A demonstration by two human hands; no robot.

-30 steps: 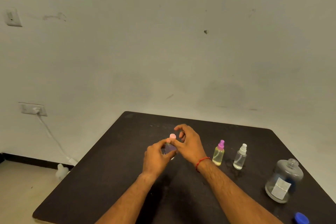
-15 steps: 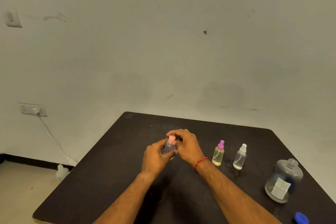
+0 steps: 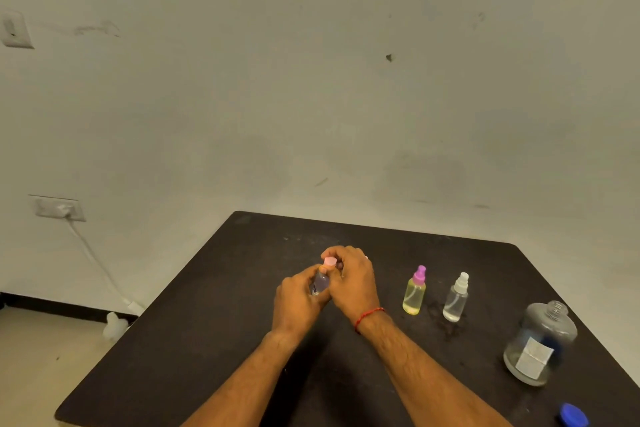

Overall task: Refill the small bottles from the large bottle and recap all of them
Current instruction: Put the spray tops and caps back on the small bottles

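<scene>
My left hand grips the body of a small purple-tinted bottle at the middle of the dark table. My right hand curls over its pink spray cap, fingers closed around it. To the right stand a yellow bottle with a magenta spray cap and a clear bottle with a white spray cap, both capped and upright. The large clear bottle stands uncapped at the right edge, nearly drained. Its blue cap lies near the front right corner.
A pale wall rises behind the table. A wall socket with a white cable is at the left, and a small white object sits on the floor by the table's left edge.
My right hand has closed down over the pink cap, from fingers spread above it to fingers wrapped around it. The left hand stays on the bottle body.
</scene>
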